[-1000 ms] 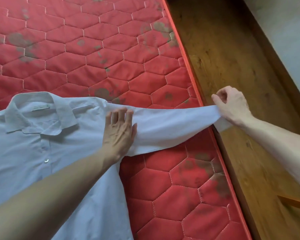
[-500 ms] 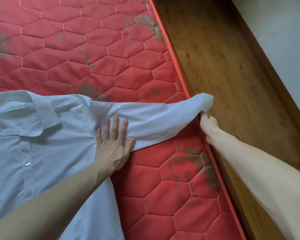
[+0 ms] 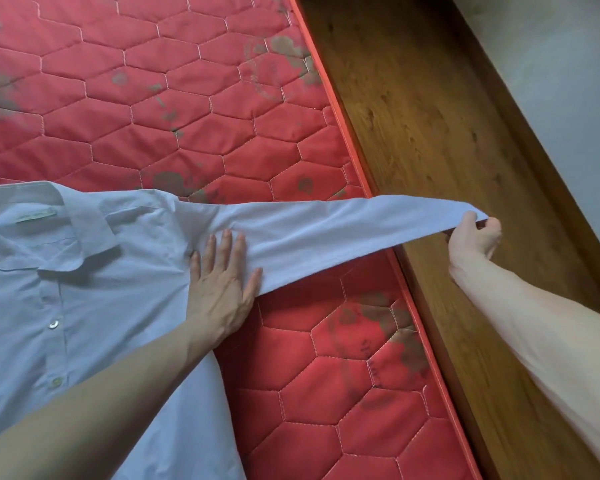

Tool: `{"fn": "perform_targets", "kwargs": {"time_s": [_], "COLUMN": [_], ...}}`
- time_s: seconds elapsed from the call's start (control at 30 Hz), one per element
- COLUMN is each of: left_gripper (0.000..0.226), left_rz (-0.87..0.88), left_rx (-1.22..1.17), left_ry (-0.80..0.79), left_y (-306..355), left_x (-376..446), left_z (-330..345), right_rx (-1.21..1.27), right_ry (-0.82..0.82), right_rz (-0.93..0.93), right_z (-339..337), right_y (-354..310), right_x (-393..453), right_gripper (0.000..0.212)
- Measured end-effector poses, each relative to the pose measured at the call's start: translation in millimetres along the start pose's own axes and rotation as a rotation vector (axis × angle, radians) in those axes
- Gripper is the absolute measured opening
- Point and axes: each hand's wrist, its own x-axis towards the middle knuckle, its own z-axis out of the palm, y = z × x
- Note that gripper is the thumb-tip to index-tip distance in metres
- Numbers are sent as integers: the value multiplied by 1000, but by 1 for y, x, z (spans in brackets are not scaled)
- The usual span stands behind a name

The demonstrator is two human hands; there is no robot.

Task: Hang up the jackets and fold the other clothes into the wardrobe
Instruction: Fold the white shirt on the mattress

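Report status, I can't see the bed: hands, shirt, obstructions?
Left hand flat on shirt. Right hand pinching sleeve end, stretched past mattress edge. Nothing obstructing.

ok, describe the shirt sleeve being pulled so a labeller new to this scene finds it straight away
Start at the red quilted mattress with hexagon stitching; a pale blue button-up shirt lies flat on its near left part. From the shirt's shoulder, pressed by the flat left hand, the long pale blue sleeve runs right, past the mattress edge. It is the only cloth lifted and stretched, its end pinched by the right hand.
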Motion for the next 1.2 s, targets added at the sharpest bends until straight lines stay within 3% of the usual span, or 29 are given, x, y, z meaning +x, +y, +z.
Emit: {"fn": "perform_targets", "kwargs": {"time_s": [0.17,0.3,0.43,0.53,0.63,0.77,0.87,0.93,1.03,1.13,1.2], "left_gripper": [71,71,74,72,67,71,68,59,47,50,53], "left_rz": [-92,-223,-26,-33,-136,-251,-170,-201,-377,-701,-821], "left_rx": [10,-40,-110,-231,-332,-485,-248,-261,-618,-1176,-1426], "left_ry": [123,-40,-123,-151,-159,-232,-383,-363,-229,-86,-1], "left_y": [2,-15,-40,-52,-61,-80,-105,-121,-145,-174,-199], "left_x": [-24,-50,-67,-76,-92,-114,-130,-137,-141,-137,-143], "left_z": [-16,-19,-28,-41,-54,-67,-75,-83,-98,-122,-142], "right_rx": [-66,8,64,102,108,77,68,96,130,120,36], "right_ry": [-31,-14,16,-17,-103,-328,-576,-682,-755,-854,-917], "right_rz": [43,174,194,25,-264,-503,-560,-600,-641,-728,-801], "right_z": [-31,-38,-27,-10,10,39,55,63,77,96,110], "right_y": [10,15,4,-10,-30,-57,-68,-73,-75,-69,-55], "right_x": [-6,-21,-57,-93,-142,-227,-296,-341,-406,-468,-509], "right_gripper": [31,33,41,34,7,10,17,22,23,21,20]}}
